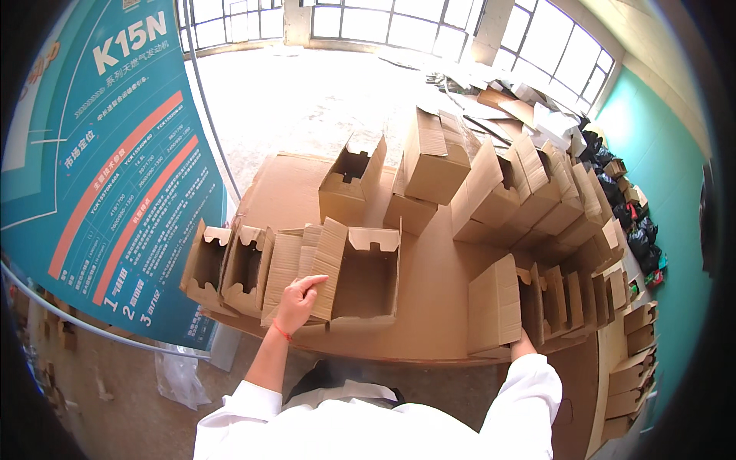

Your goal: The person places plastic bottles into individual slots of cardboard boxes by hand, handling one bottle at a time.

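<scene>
My left hand (pixel 297 303), with a red string at its wrist, lies against the raised cardboard flap (pixel 328 264) of an open box (pixel 366 280). Its index finger is stretched out across the flap, and I see no grip on the edge. The box stands upright near the table's front edge, its inside bare. On the right, my right hand (pixel 524 345) reaches to the lower edge of another cardboard box (pixel 494 303) with a tall panel facing me. That panel hides most of the fingers, so their hold cannot be made out.
Two narrow open boxes (pixel 245 268) stand at the left. Another open box (pixel 349 180) and a stacked pair (pixel 433 157) are farther back. Rows of open boxes (pixel 529 188) crowd the right side of the cardboard-covered table (pixel 437 307). A teal banner (pixel 115 176) stands at the left.
</scene>
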